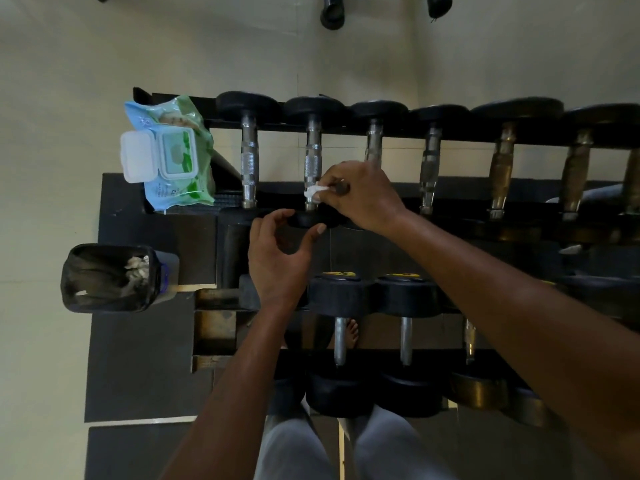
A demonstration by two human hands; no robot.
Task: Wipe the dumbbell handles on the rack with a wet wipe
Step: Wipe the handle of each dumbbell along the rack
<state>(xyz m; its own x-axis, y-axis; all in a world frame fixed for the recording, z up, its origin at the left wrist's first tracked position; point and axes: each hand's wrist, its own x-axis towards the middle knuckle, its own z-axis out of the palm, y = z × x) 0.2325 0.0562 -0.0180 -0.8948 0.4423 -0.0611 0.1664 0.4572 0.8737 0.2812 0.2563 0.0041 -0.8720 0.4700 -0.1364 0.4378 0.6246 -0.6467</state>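
Two neighbouring dumbbells (249, 157) (374, 140), open wipes pack (169, 154), lined bin (107, 277) left

Blurred "72" on the wet wipe pack (173, 157)
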